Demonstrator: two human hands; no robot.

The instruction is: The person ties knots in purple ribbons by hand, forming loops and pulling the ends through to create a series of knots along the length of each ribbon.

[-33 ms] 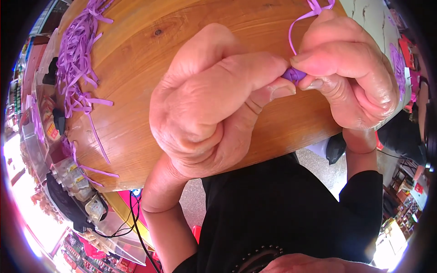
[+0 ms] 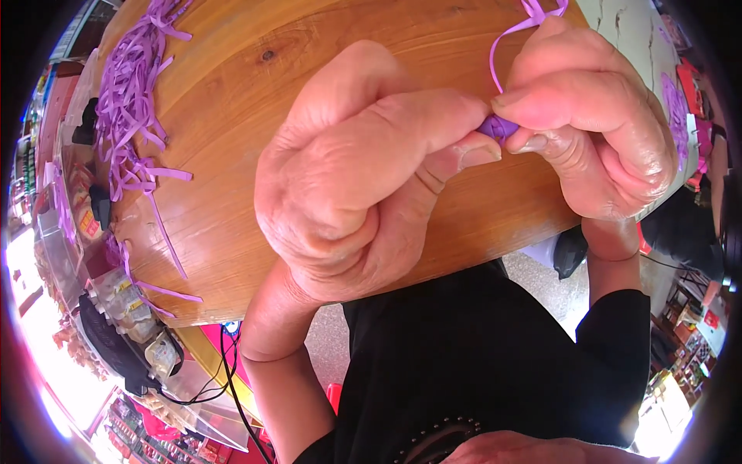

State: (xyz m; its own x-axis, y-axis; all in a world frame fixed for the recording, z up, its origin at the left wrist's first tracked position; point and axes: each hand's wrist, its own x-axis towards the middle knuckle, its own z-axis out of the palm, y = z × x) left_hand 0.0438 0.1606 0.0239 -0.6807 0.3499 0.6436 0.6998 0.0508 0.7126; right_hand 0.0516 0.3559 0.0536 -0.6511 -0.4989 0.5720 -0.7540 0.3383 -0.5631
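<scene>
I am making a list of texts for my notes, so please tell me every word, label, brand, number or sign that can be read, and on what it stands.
No text is clear enough to quote.
Packet with red and yellow marks, left: too small and blurred.
Clear packets below it: too small.
Purple strips: no writing visible.
Small purple piece between the fingers: no writing visible.
</scene>
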